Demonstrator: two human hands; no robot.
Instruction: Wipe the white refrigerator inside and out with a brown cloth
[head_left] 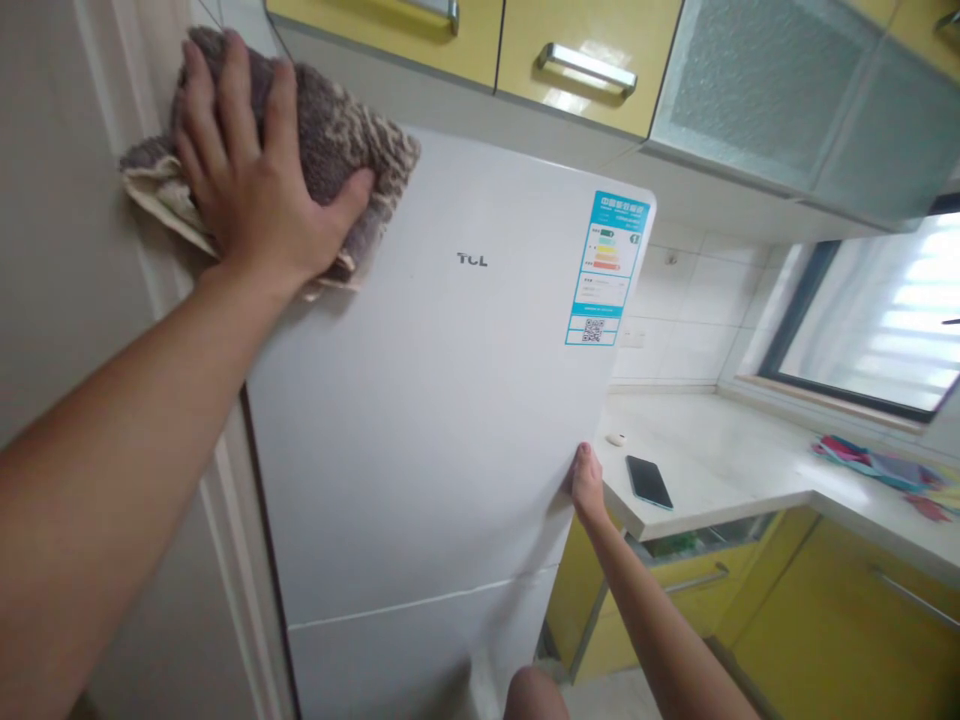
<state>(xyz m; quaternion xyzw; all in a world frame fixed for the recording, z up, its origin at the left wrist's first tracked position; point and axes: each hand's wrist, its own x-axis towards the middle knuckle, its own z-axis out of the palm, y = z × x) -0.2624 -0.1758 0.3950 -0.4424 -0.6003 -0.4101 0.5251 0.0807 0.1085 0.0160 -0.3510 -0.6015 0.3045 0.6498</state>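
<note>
Head view: the left hand [255,190], fingers spread wide, lies over a brown patterned cloth [337,130] at the top-left corner of the white fridge [420,400]. The right hand [587,482] touches the fridge's right edge; I cannot tell how its fingers stand. 1 phone [649,482] lies near the countertop's [720,450] front-left corner.

A grey-brown cloth [330,125] mottled in beige sets off a white refrigerator [420,420], whose blue-framed label [604,290] carries green, yellow and red bars [607,250]. From my remote station I see yellow cabinets [600,25], a white desk [720,430] and a black-faced phone [649,482].
</note>
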